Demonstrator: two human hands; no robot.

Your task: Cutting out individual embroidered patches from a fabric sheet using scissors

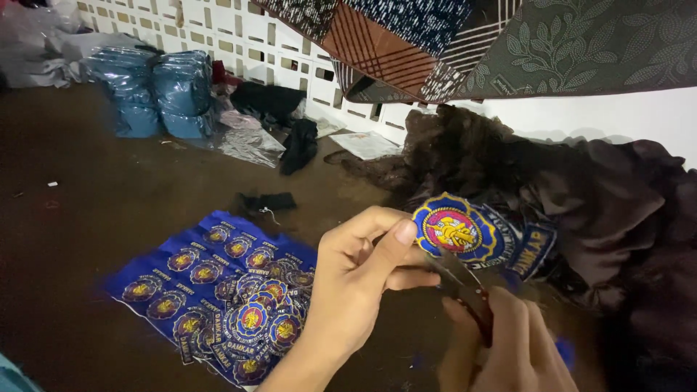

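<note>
left hand (356,279) pinching round patch (455,232); right hand (508,341) below, gripping scissors (465,279).

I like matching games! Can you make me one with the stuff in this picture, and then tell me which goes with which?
Things:
1. round embroidered patch
2. blue cloth sheet of patches
3. shiny blue wrapped bundles
4. scissors

Places:
A. lying flat on the brown floor, lower left
B. stacked by the white lattice wall, top left
C. pinched in the left hand
D. gripped by the right hand, blades at the patch's edge

Pairs: 1-C, 2-A, 3-B, 4-D
</note>
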